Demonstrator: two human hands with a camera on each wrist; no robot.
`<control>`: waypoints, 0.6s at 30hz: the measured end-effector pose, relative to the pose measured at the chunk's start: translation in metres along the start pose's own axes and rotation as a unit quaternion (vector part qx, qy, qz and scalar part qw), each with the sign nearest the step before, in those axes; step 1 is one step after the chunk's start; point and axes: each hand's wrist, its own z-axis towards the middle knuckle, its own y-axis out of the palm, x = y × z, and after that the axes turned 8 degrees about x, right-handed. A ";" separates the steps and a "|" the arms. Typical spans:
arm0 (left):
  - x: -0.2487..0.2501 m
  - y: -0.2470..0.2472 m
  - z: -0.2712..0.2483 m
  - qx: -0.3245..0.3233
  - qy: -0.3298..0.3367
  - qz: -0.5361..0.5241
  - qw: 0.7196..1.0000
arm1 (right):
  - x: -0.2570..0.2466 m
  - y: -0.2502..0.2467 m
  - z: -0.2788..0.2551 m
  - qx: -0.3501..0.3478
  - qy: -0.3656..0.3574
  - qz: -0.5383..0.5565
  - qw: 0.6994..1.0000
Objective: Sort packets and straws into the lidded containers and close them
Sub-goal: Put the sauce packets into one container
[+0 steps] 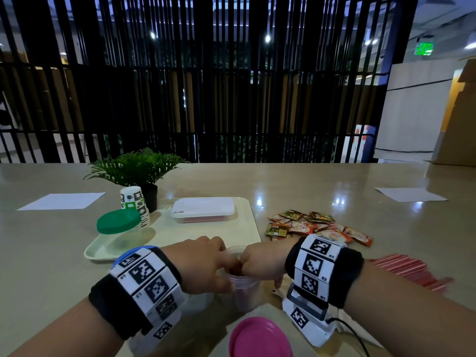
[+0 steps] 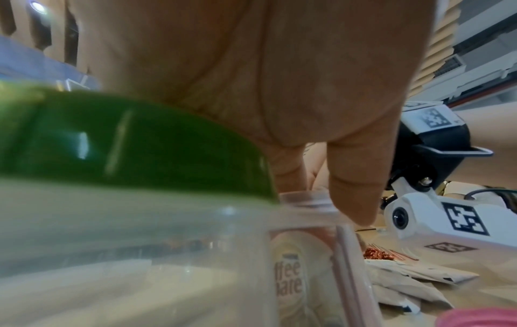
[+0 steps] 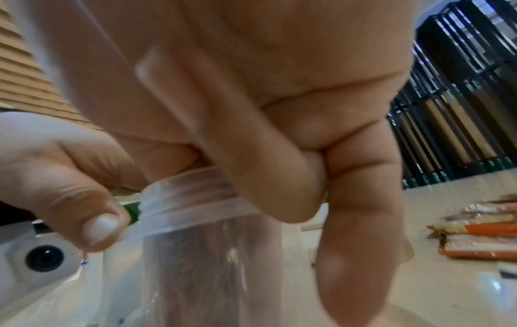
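Note:
A clear open jar (image 1: 244,295) stands near the table's front edge with packets inside; a cream coffee-creamer packet (image 2: 291,278) shows through its wall. My left hand (image 1: 206,264) grips the jar at its threaded rim (image 3: 193,192), thumb (image 3: 89,212) pressed on the side. My right hand (image 1: 260,264) curls over the mouth with its fingers dipping inside; their tips are hidden. The jar's pink lid (image 1: 260,338) lies in front. Loose packets (image 1: 316,225) are piled at the right, and red straws (image 1: 407,269) further right.
A cream tray (image 1: 247,228) holds a green-lidded jar (image 1: 118,222) and a shut white rectangular box (image 1: 203,210). Behind it stand stacked paper cups (image 1: 134,202) and a potted plant (image 1: 136,168). A blue lid (image 1: 139,249) peeks from under my left wrist. Paper sheets (image 1: 61,200) lie on the table.

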 end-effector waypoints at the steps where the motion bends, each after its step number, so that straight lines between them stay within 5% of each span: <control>1: 0.000 0.000 0.000 0.001 -0.001 -0.001 1.000 | 0.001 -0.002 -0.003 0.016 -0.014 0.005 1.000; 4: -0.001 0.001 -0.001 0.008 0.004 -0.005 1.000 | 0.017 -0.019 -0.011 0.130 -0.039 0.099 0.986; 9: -0.002 -0.001 -0.002 0.002 0.012 -0.022 1.000 | 0.089 -0.067 -0.003 0.306 0.074 0.195 0.929; 13: -0.003 -0.002 -0.002 0.009 0.019 -0.031 0.999 | 0.141 -0.070 0.027 0.268 0.187 0.118 0.938; 18: -0.005 0.000 -0.002 0.021 0.027 -0.036 0.999 | 0.174 -0.051 0.069 0.184 0.225 -0.075 0.954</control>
